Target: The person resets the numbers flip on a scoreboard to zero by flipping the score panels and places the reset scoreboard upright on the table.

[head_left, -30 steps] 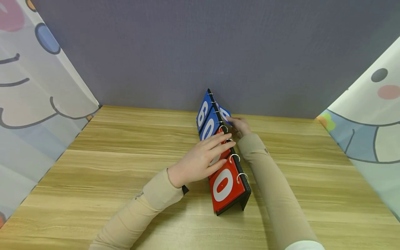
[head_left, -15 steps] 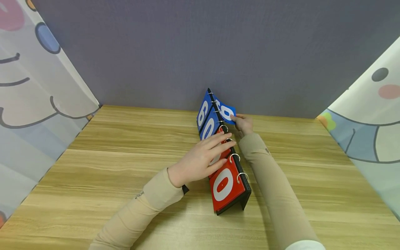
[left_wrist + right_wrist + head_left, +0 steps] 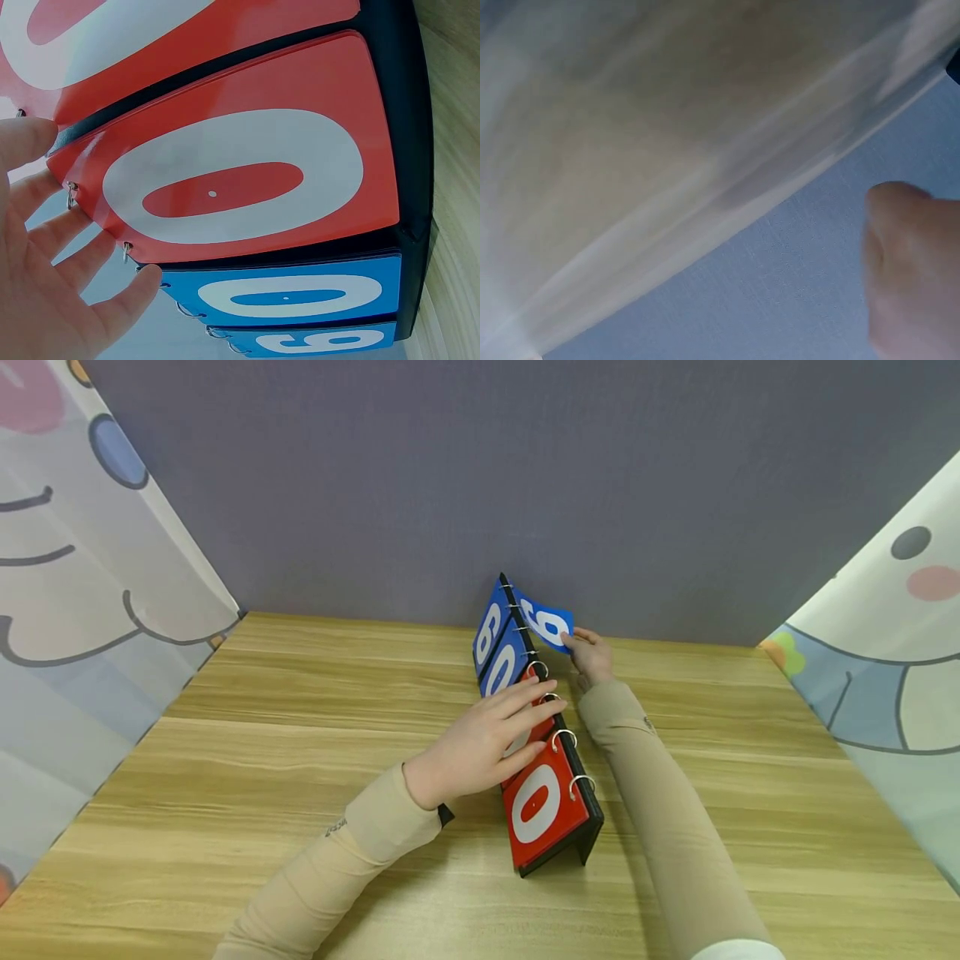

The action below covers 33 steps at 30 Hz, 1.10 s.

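Note:
A black tabletop flip scoreboard (image 3: 592, 817) stands like a tent, with number cards on silver rings along its top edge. My left hand (image 3: 480, 747) rests over its upper edge with fingers straight, partly covering a red card. In the left wrist view, that red 0 card (image 3: 349, 82) shows beside the left hand (image 3: 45, 277). Past it are a blue 0 card (image 3: 176, 281) and a blue card reading 6 or 9 (image 3: 322, 341). At the far end, my right hand (image 3: 590, 656) pinches the corner of a blue number card (image 3: 553, 625) on the back side.
The scoreboard stands on a wood-grain table (image 3: 337, 693). A grey panel (image 3: 480, 485) rises behind it. Cartoon-printed curtains (image 3: 112, 568) hang at both sides. A pale sleeve (image 3: 630, 187) blocks much of the right wrist view.
The right hand has drawn the blue card outward to the right and slightly up, away from the board's back, so its digit shows more. The left hand stays put.

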{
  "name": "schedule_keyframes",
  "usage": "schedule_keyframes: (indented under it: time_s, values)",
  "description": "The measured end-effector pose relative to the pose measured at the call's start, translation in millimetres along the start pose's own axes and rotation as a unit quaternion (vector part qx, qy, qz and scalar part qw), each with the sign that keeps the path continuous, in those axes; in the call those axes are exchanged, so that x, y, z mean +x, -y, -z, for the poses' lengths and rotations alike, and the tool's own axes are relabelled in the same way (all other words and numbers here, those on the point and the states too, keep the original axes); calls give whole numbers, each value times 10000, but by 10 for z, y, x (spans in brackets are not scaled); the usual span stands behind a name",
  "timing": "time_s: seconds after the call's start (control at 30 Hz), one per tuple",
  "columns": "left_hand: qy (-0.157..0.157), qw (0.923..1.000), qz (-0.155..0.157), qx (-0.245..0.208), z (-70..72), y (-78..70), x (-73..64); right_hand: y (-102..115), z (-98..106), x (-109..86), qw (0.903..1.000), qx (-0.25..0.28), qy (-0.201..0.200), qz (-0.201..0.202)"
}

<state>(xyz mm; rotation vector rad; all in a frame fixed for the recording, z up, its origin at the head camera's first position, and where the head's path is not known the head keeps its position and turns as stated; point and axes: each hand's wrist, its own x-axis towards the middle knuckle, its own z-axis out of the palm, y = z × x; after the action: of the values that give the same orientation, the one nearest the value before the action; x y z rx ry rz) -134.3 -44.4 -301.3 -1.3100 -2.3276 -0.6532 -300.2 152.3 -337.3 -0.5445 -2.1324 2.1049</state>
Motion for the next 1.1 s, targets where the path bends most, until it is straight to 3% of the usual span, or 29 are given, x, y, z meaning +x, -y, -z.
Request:
schedule_keyframes:
  time_s: [0.2, 0.5, 0.77, 1.1]
  values:
    - [-5, 10000, 51, -31, -3, -2, -6, 68, 35, 1, 9994, 209, 240, -141]
    - [61, 9999, 95, -34, 13, -15, -3, 383, 187, -54, 9972, 638, 267, 273]
    - [105, 9998, 148, -80, 9, -20, -8, 734, 248, -123, 9941, -152, 187, 1054]
    - [125, 9997, 176, -145, -6, -12, -3, 1144, 194, -310, 9754, -845, 558, 1959]
